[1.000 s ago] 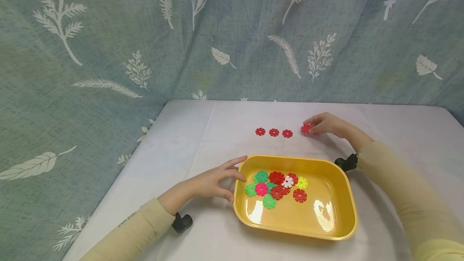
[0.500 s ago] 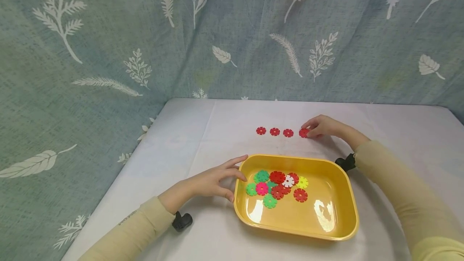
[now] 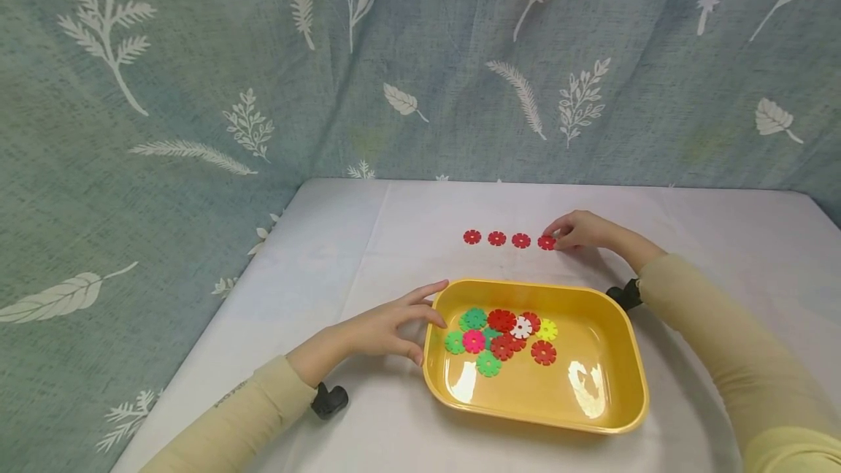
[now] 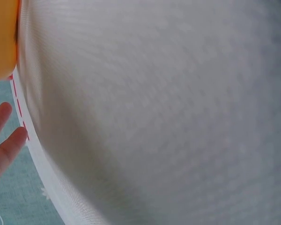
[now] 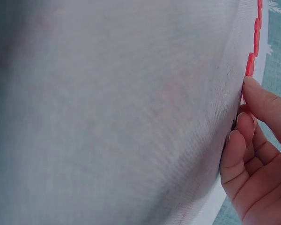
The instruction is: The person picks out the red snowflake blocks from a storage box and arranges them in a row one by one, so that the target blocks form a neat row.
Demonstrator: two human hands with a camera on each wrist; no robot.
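Note:
Beyond the tray, the thumb and fingers of my right hand [image 3: 581, 231] pinch the edge of a red interlocking snowflake disc [image 3: 546, 243]. It lies at the right end of a row, beside another red disc [image 3: 521, 241], with two more further left. In the right wrist view, the thumb [image 5: 267, 105] comes down at the near end of the red row [image 5: 256, 37]. My left hand [image 3: 388, 327] rests with loosely spread fingers at the left rim of a yellow tray [image 3: 601, 356]. One fingertip reaches over the rim, and the thumb is against the outer side.
Inside the tray lie green discs [image 3: 488, 365], red discs [image 3: 543, 352], a pink disc [image 3: 474, 342], a white disc [image 3: 521, 328] and a yellow disc [image 3: 547, 330]. A white cloth [image 3: 342, 254] covers the table; a leaf-patterned curtain [image 3: 434, 93] hangs behind it.
My right hand has moved slightly left and nearer with the red disc, bringing it in line beside the other red discs. My left hand and the tray have stayed put.

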